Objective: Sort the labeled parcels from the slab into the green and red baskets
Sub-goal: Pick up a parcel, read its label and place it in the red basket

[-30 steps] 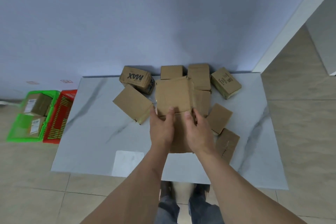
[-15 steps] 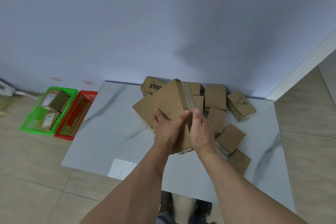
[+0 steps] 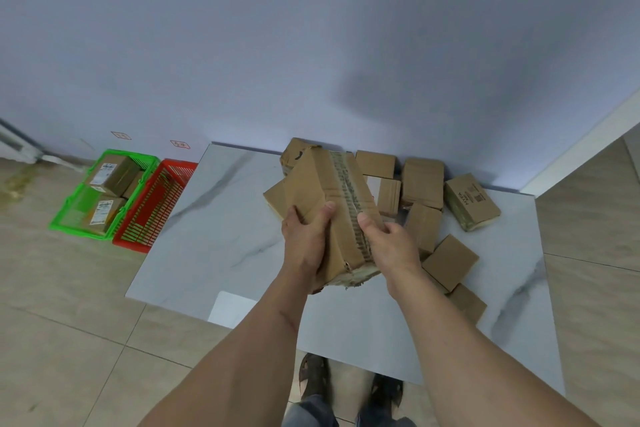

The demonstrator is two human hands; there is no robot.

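Observation:
A long taped cardboard parcel [image 3: 322, 191] is lifted and tilted above the white marble slab [image 3: 221, 236]. My left hand [image 3: 304, 239] grips its left side with the thumb on top. My right hand [image 3: 391, 239] grips its right side beside the tape seam. Several smaller brown parcels [image 3: 422, 180] lie on the slab behind and to the right of it. On the floor to the left stands the green basket [image 3: 72, 215], holding two labeled parcels [image 3: 110, 173]. The red basket [image 3: 152, 208] beside it shows nothing inside.
A blue-grey wall runs along the slab's far edge. A white door frame [image 3: 581, 149] rises at the right. Beige floor tiles surround the slab. My sandalled feet [image 3: 349, 385] stand at its near edge. Two small red tags [image 3: 180, 144] are stuck on the wall above the baskets.
Both hands have raised the long parcel off the slab and rolled it, so its taped seam now faces up. The view has swung left, bringing the baskets closer to centre.

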